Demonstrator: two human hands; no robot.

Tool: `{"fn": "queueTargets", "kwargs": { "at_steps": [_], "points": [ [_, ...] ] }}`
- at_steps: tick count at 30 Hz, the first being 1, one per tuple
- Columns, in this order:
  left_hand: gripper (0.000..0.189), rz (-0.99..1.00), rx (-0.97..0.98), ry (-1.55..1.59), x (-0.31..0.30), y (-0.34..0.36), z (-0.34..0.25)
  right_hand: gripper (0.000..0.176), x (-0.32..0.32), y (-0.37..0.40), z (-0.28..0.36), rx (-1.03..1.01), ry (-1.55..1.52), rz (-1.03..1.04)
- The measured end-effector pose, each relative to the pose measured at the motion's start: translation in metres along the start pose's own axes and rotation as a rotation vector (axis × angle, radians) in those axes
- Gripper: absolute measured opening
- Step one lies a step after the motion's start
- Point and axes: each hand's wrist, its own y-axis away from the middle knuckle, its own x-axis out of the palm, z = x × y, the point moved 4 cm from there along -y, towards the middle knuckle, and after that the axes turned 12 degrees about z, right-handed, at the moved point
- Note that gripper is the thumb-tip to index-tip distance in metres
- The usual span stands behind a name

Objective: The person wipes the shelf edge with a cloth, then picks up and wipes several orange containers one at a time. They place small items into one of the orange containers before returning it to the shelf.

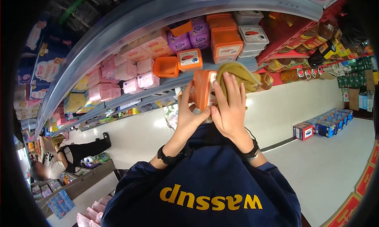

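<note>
My left hand (187,110) grips an orange plastic storage box (202,89) with a white label, its fingers around the left side and the thumb along the near edge. My right hand (231,102) presses an olive-green cloth (237,75) against the box's right side, fingers extended over the cloth. The cloth hangs beyond the fingertips. Just past the box, on the shelf, sit an open orange box (166,66) and a lidded orange box (190,59) with a printed label. Stacked orange boxes (226,43) and clear boxes with white labels (253,35) stand behind them.
Pink packs (126,71) and purple packs (199,32) fill the shelf to the left. Oil bottles (302,74) line a red rack at right. Blue cartons (329,122) sit on the floor. Another person (59,164) holding a cloth stands at far left.
</note>
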Motion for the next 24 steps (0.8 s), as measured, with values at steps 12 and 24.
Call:
{"fn": "queueTargets", "kwargs": {
  "at_steps": [12, 24],
  "points": [
    [0.082, -0.049, -0.012, -0.031, -0.013, 0.015, 0.011, 0.020, 0.040, -0.018, -0.093, 0.460, -0.742, 0.015],
    [0.073, -0.011, -0.142, 0.250, -0.027, 0.012, 0.026, 0.041, 0.061, 0.010, -0.141, 0.105, -2.442, -0.207]
  ]
}}
